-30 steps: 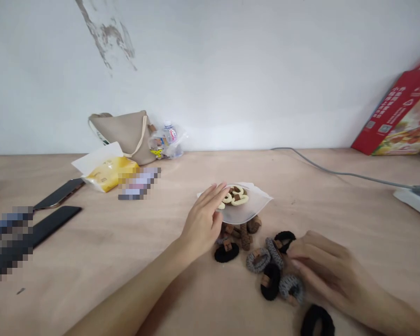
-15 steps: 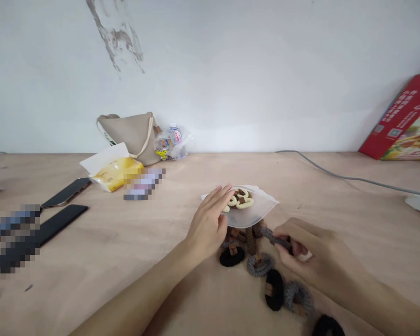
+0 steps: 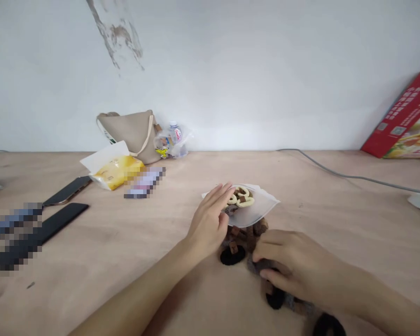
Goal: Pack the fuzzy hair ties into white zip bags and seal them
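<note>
My left hand (image 3: 208,219) lies with its fingers stretched out along the left side of a frosted plastic pouch (image 3: 254,214). Inside the pouch show several cream hair ties (image 3: 245,202) with brown tags, plus a grey hair tie (image 3: 231,210) close to my fingers. My right hand (image 3: 283,261) pinches a grey hair tie (image 3: 255,267) on the table, partly covering it. Below the pouch's edge lie brown hair ties (image 3: 260,227) and a black one (image 3: 233,255) with a tag. Two more black hair ties (image 3: 276,298) (image 3: 328,325) sit nearer me, partly hidden.
At the left are phones (image 3: 66,190), a dark slab (image 3: 61,226), and a yellow tissue pack (image 3: 118,171). A beige bag (image 3: 129,133) and a bottle in clear plastic (image 3: 174,137) stand against the wall. A grey cable (image 3: 336,173) runs right, below a red box (image 3: 402,116).
A grey hair tie now shows inside the pouch. My right hand has moved left and down onto another grey hair tie. My left hand has stayed in place.
</note>
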### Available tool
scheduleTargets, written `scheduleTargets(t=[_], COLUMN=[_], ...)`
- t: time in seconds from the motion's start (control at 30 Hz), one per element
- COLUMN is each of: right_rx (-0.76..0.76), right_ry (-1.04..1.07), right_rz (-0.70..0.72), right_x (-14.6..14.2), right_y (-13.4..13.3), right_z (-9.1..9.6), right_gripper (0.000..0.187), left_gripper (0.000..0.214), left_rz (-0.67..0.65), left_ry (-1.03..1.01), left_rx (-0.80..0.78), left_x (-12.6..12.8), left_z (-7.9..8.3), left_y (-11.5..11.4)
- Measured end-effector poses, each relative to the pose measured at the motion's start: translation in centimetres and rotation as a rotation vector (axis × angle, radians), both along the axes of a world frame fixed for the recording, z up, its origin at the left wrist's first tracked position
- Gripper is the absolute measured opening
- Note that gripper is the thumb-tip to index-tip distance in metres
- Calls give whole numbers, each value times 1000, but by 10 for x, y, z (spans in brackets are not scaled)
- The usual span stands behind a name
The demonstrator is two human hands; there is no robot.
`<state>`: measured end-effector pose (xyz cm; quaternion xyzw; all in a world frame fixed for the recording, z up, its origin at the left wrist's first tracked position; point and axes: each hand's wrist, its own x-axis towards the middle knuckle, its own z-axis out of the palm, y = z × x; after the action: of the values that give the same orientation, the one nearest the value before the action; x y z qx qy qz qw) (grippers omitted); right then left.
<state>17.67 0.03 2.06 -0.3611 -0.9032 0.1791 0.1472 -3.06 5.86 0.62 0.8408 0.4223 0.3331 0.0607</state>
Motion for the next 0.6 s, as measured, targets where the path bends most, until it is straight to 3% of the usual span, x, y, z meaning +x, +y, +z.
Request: scheduleTargets(t=[0.23, 0.33, 0.5, 0.6], right_rx=[135, 168, 419, 317], right_ry=[-178, -87, 146, 145], right_rz=[-41, -48, -210, -216], right_x=[-13, -10, -4, 0], right_y=[-2, -2, 7, 9], right_z=[-7, -4, -13, -11], right_gripper=[14, 15, 37, 35], left_gripper=[61, 61, 61, 61], left_rz=[6, -1, -23, -16], left_ry=[-2, -25, -44, -45], left_rx=[7, 4, -3, -7], left_x=[0, 0, 0, 1], left_z=[-1, 0, 1, 2], left_y=[0, 0, 0, 0])
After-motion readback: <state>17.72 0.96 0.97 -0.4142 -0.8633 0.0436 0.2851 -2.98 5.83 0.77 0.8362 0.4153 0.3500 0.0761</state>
